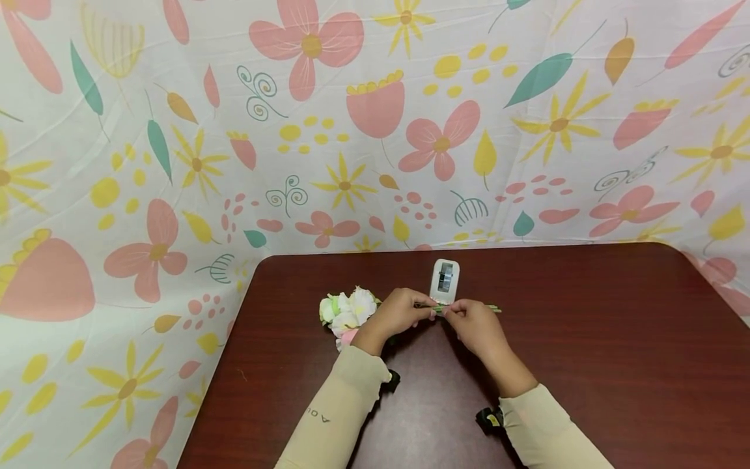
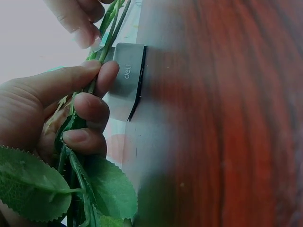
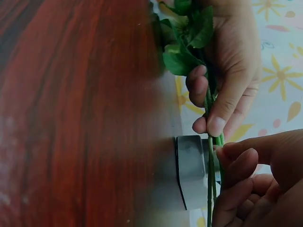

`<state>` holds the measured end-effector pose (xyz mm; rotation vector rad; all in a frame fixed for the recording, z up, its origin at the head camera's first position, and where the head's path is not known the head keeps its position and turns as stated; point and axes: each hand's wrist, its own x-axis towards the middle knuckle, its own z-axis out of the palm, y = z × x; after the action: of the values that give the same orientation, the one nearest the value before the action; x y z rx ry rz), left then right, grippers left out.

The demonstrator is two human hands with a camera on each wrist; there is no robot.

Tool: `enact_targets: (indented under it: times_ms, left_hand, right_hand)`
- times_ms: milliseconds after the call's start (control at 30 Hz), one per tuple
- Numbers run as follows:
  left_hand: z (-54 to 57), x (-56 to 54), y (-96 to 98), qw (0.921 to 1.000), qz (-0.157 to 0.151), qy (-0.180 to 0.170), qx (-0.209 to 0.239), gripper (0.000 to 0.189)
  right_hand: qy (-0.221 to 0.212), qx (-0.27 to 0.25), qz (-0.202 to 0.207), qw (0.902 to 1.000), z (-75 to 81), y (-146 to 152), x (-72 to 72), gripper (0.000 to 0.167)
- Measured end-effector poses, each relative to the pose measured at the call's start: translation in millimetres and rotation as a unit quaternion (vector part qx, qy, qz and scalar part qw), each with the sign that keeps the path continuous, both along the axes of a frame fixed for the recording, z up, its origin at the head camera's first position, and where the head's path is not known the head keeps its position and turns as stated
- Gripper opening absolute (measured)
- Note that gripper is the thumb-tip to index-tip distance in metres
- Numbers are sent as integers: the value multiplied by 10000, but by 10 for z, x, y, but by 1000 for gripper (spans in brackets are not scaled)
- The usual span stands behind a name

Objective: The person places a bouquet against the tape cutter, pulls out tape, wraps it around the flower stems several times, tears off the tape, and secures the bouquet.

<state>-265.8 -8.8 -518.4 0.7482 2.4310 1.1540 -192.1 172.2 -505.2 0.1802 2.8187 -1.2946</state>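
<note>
The left hand (image 1: 398, 312) pinches the green stems (image 1: 494, 308) of a bunch of flowers (image 1: 347, 309), and the right hand (image 1: 477, 329) pinches them just beside it, both arms reaching forward and coming together over the red-brown table (image 1: 586, 339). The bunch of flowers points sideways, its white and pink blooms at the left and its stems poking out to the right. Just past the hands, a tape holder (image 1: 435, 288) says "deli", and the left sleeve (image 1: 331, 417) shows an A and an O.
</note>
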Motion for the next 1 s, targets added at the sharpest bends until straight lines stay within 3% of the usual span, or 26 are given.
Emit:
enact_targets:
  times_ms: [333,767,1000]
  left_hand:
    - [8,-19,-3,10000,14,65,28,19]
    - [47,11,16,9996,-19,226,-136,19]
    - [78,12,4,9992,-67,367,-161,18]
  right_hand:
    - [606,991,-131,9931,-11,-46,-13,19]
    - [919,1550,-25,9836,-22,-32,-15,17]
    - [1765,1888,22,9660,-53,10,-30,25]
